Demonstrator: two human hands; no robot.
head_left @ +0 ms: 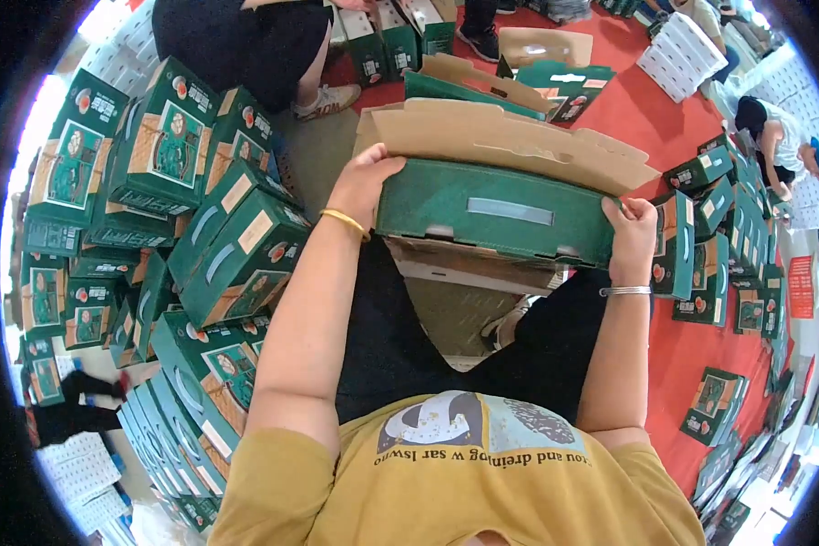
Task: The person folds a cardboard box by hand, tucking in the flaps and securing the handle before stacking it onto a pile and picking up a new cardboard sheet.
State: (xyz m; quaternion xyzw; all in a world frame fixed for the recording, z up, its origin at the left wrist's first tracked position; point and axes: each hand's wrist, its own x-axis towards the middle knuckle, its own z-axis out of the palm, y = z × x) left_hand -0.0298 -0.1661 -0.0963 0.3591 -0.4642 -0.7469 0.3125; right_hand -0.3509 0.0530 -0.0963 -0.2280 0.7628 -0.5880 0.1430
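A green cardboard gift box [428, 202] is held in front of me, above my lap, with a pale strap handle [510, 211] across its green panel. Along its far edge a bare brown flap [491, 134] stands up, so the carton is at least partly unfolded. My left hand [366, 182] grips the left corner, thumb on the top edge and fingers behind. At the right corner my right hand [631, 238] is closed on the edge, its fingers partly hidden. Whether anything lies inside cannot be seen.
Stacked green boxes [168, 146] crowd my left side; more boxes [746, 218] stand on the red carpet [651, 364] at right. Beyond my carton are other opened boxes [555, 86]. A person [246, 45] is at upper left, another [778, 146] at far right.
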